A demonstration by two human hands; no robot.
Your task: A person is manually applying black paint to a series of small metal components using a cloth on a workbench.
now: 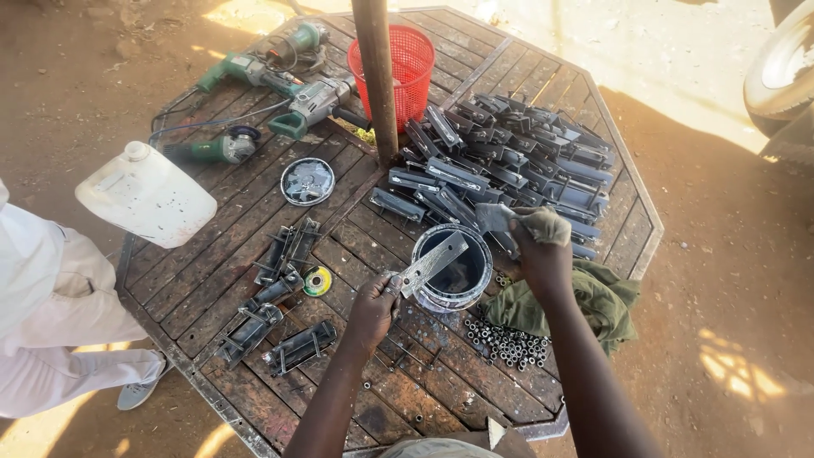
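Left hand (373, 307) pinched one end of a flat metal strip (434, 262), holding it slanted over the mouth of the dark-filled paint can (452, 273), probably so drips fell back in. Right hand (543, 254) was closed around a wadded rag (534, 223) pressed near the strip's far end (wiping grip, fingers curled, not spread). Can sat near table centre; strip lay across its rim from 7 to 1 o'clock.

Counts: one can, one strip in hand, one red basket (398, 72) at 12 o'clock behind the pole (377, 80), three power tools (280, 85) at 11 o'clock, one white jug (146, 194) at 9 o'clock off the edge of the table (212, 280), one round disc (307, 181), one small tape roll (318, 281). About five dark brackets (280, 305) at 8 o'clock, set apart from the big heap of brackets (509, 157) at 1 o'clock (too many to count). Green cloth (585, 301) at 4 o'clock, nuts (507, 343) piled beside it. Another person's leg (59, 339) at 9 o'clock.
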